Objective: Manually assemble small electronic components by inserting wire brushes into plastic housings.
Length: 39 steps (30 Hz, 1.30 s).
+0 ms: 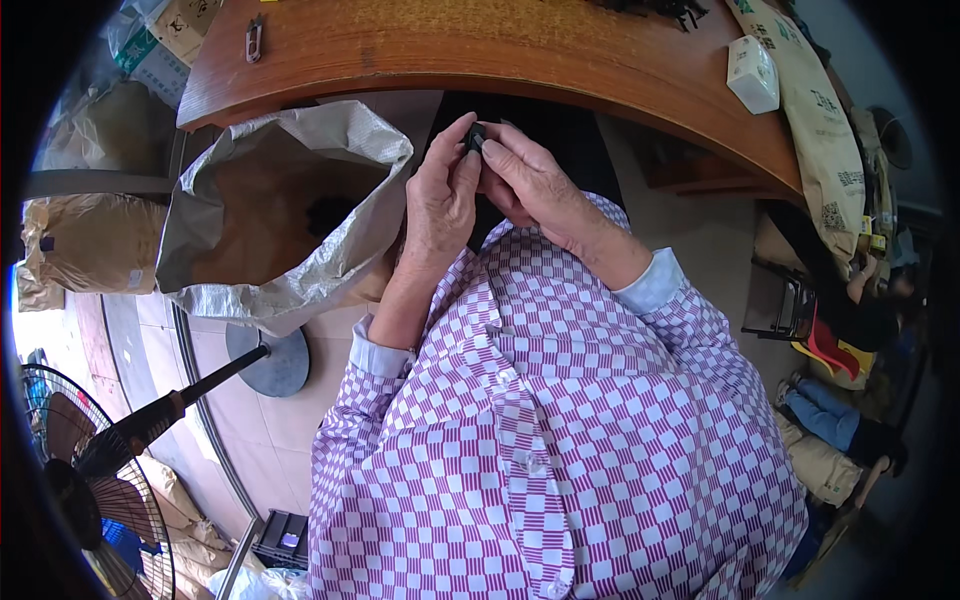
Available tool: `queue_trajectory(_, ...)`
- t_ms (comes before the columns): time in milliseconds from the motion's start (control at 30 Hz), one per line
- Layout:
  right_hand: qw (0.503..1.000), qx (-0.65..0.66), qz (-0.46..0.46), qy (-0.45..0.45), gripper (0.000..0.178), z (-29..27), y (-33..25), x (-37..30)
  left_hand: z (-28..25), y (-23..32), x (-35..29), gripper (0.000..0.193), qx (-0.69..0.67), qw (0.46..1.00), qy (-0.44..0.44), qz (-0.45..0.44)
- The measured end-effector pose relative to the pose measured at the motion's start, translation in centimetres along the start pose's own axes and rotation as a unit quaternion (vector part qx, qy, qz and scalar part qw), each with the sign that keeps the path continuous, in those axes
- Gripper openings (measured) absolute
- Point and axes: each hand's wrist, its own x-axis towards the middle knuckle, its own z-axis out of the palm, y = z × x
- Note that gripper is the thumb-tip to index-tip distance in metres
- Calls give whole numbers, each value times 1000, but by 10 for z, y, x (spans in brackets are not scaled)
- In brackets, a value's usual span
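Both my hands come together in front of my chest, just short of the table edge. A small black piece (476,138) is pinched between their fingertips; its exact kind is too small to tell. My left hand (441,195) grips it from the left with thumb and forefinger. From the other side my right hand (530,178) closes on it, its lower fingers curled. Beside my left hand stands a wide-mouthed woven sack (345,128), silvery white outside and brown inside, with a dark clump (331,214) partly visible within.
The wooden table (480,45) carries thread snips (254,40), a pile of black pieces (660,8) and a white tissue pack (753,76). A standing fan (100,490) is at lower left. Paper sacks (95,245) lie left. Other people (840,420) are at far right.
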Motion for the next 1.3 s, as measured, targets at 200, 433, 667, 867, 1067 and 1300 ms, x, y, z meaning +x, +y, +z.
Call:
queue_trajectory(200,1000,24,13,5,30,4,-3,1,3,6,2,35,101,991,37,76)
queue_trajectory(433,999,-34,25,15,29,14,-2,23,-9,15,7,36,173,983,50,37)
queue_trajectory(667,825,-490,-276,59,38,-67,-43,131,-94,20,18,33,307,943,126,-35)
queue_trajectory(867,715,-635,-165,239,29,-122,-95,209,-102,19,8,42,433,895,100,46)
queue_trajectory(1067,770,-580,-207,166,21,-118,-91,201,-61,26,21,49,113,991,47,-54)
queue_trajectory(1300,924,-341,-173,14,12,-53,-41,64,-15,37,50,65,-220,966,-23,-137)
